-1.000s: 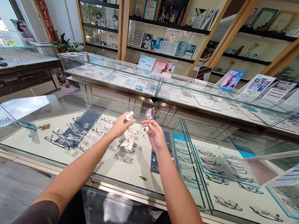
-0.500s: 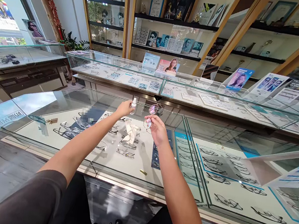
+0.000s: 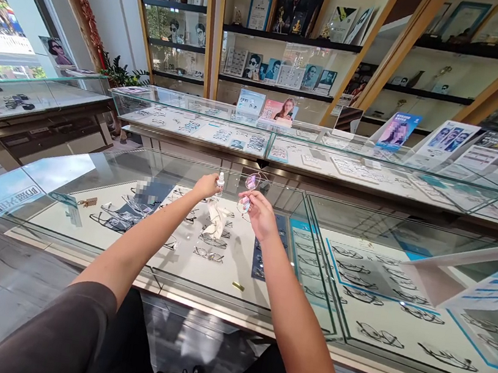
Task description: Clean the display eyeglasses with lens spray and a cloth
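My left hand [image 3: 207,187] is closed around a small white-capped spray bottle [image 3: 220,183], held upright over the glass counter. To its right, my right hand [image 3: 261,215] pinches a pair of thin-rimmed eyeglasses [image 3: 253,181] near the middle of the frame. One lens is above my fingers and the other below, and both show pinkish-purple reflections. Beneath and between the hands, a crumpled cream cloth [image 3: 215,221] lies on the counter glass. Part of the spray bottle is hidden by my left fingers.
The glass display counter [image 3: 128,253] holds rows of eyeglasses [image 3: 208,255]. A small gold-coloured piece [image 3: 238,285] lies near its front edge. A brown tag-like item [image 3: 88,201] is at the left. A tilted sign board [image 3: 494,286] stands at right, with another glass case [image 3: 187,101] behind.
My left hand and the spray bottle have lowered slightly, and the bottle has shifted a little left. The eyeglasses in my right hand have moved slightly left. Both grips stay the same.
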Action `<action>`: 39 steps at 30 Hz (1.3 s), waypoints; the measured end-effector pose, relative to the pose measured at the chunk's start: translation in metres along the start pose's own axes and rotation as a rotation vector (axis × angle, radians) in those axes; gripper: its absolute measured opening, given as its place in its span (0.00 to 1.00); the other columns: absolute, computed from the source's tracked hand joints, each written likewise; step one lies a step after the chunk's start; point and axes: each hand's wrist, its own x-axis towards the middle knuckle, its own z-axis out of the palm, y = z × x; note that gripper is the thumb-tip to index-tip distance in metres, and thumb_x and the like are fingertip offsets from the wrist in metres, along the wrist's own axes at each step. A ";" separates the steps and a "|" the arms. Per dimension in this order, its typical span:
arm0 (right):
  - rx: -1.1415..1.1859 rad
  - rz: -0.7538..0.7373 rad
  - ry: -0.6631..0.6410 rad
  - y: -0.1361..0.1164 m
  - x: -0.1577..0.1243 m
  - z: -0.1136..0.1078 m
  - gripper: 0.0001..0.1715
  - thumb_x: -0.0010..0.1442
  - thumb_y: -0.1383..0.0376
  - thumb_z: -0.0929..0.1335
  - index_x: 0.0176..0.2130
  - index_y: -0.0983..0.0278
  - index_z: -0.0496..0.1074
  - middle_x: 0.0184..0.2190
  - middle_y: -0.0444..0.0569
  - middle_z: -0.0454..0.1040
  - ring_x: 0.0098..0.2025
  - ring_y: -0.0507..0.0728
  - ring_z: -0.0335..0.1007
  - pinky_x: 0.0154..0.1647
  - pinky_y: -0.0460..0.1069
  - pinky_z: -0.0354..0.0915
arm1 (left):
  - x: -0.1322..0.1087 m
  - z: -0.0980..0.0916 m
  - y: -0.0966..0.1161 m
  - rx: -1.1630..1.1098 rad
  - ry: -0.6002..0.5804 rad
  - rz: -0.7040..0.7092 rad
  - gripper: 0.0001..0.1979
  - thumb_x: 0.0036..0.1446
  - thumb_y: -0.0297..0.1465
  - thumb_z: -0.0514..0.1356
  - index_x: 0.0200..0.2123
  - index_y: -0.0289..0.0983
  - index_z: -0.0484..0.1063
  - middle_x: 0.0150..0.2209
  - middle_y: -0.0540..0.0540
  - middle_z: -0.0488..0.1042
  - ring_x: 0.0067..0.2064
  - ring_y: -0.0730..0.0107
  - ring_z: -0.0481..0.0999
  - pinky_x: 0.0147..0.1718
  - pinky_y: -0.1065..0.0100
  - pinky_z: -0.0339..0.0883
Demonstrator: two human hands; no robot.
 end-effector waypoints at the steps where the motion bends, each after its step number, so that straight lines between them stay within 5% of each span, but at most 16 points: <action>1: -0.004 -0.001 0.002 0.000 0.000 0.000 0.12 0.56 0.54 0.79 0.35 0.57 0.81 0.42 0.48 0.84 0.37 0.55 0.71 0.35 0.50 0.64 | -0.004 -0.003 0.002 0.025 0.030 -0.007 0.26 0.61 0.36 0.70 0.60 0.38 0.72 0.61 0.35 0.78 0.59 0.52 0.78 0.51 0.64 0.69; 5: 0.009 -0.005 0.005 -0.001 0.000 0.001 0.12 0.54 0.54 0.79 0.34 0.58 0.81 0.41 0.48 0.84 0.38 0.55 0.72 0.36 0.50 0.65 | -0.023 -0.018 0.013 0.145 0.146 -0.049 0.30 0.68 0.38 0.63 0.69 0.35 0.64 0.69 0.26 0.68 0.70 0.42 0.68 0.61 0.55 0.66; 10: -0.004 0.004 0.002 -0.002 0.000 0.003 0.13 0.53 0.53 0.80 0.34 0.58 0.81 0.41 0.48 0.84 0.36 0.55 0.71 0.34 0.49 0.65 | -0.047 -0.015 0.023 0.276 -0.061 -0.086 0.13 0.66 0.35 0.64 0.50 0.35 0.80 0.48 0.30 0.83 0.53 0.42 0.83 0.52 0.55 0.72; 16: -0.027 0.011 -0.003 0.000 0.000 0.004 0.15 0.52 0.52 0.80 0.34 0.58 0.80 0.41 0.48 0.84 0.37 0.55 0.71 0.35 0.50 0.65 | -0.062 0.013 0.032 0.316 -0.168 -0.154 0.25 0.66 0.51 0.63 0.45 0.32 0.83 0.48 0.23 0.83 0.53 0.36 0.84 0.51 0.51 0.74; 22: -0.019 0.015 -0.004 0.001 0.002 0.003 0.14 0.52 0.53 0.80 0.33 0.58 0.80 0.40 0.48 0.84 0.36 0.54 0.70 0.34 0.49 0.62 | -0.060 0.018 0.032 0.230 -0.176 -0.216 0.11 0.59 0.34 0.69 0.43 0.34 0.83 0.48 0.25 0.84 0.55 0.38 0.83 0.52 0.53 0.74; 26: -0.026 0.015 -0.008 0.000 0.002 0.003 0.15 0.52 0.53 0.80 0.33 0.58 0.80 0.40 0.48 0.84 0.36 0.54 0.70 0.34 0.49 0.62 | -0.066 0.012 0.026 0.070 -0.154 -0.215 0.04 0.53 0.28 0.70 0.32 0.36 0.78 0.43 0.28 0.84 0.53 0.37 0.83 0.52 0.51 0.72; 29: -0.031 0.015 -0.002 -0.001 0.001 0.004 0.14 0.52 0.53 0.80 0.33 0.58 0.80 0.40 0.48 0.84 0.36 0.55 0.70 0.35 0.50 0.62 | -0.075 0.005 0.018 -0.128 -0.147 -0.186 0.10 0.53 0.31 0.71 0.27 0.39 0.72 0.36 0.36 0.82 0.49 0.43 0.83 0.50 0.54 0.72; 39: -0.107 -0.010 0.031 0.010 0.006 0.002 0.17 0.54 0.49 0.79 0.36 0.57 0.81 0.43 0.48 0.85 0.43 0.58 0.75 0.44 0.52 0.67 | -0.103 -0.011 0.020 -0.982 -0.211 -0.120 0.23 0.50 0.50 0.71 0.32 0.40 0.67 0.31 0.50 0.75 0.33 0.71 0.76 0.37 0.68 0.74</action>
